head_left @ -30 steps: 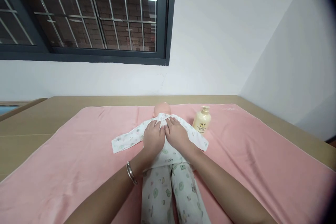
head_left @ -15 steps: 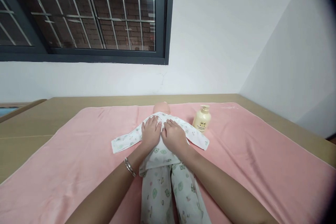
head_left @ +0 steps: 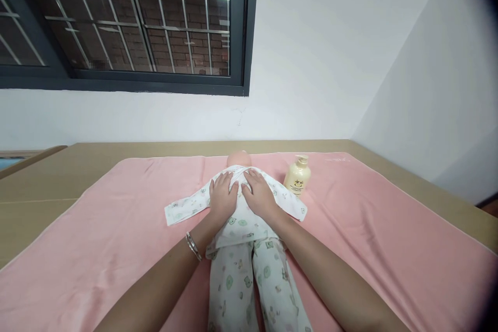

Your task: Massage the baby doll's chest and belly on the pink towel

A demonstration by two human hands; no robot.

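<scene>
A baby doll (head_left: 238,158) lies on its back on a pink cloth (head_left: 128,254), its head pointing away from me. It wears a white printed top (head_left: 241,225) with long sleeves spread to both sides, and matching trousers (head_left: 233,285). My left hand (head_left: 223,197) rests flat on the left of the doll's chest, fingers stretched forward; a silver bangle circles that wrist. On the right of the chest lies my right hand (head_left: 260,194), its fingers extended over the fabric. Both hands touch the top and hold nothing. The doll's neckline is partly hidden.
A pale yellow pump bottle (head_left: 298,176) stands on the cloth just beyond the right sleeve. The cloth covers a tan tabletop (head_left: 109,149) that meets a white wall (head_left: 303,88). Above, at left, is a dark-framed window (head_left: 155,83) with metal bars.
My right hand's fingers have gone from bent together to stretched out flat on the chest, and that hand sits slightly higher. The left hand stays almost in place.
</scene>
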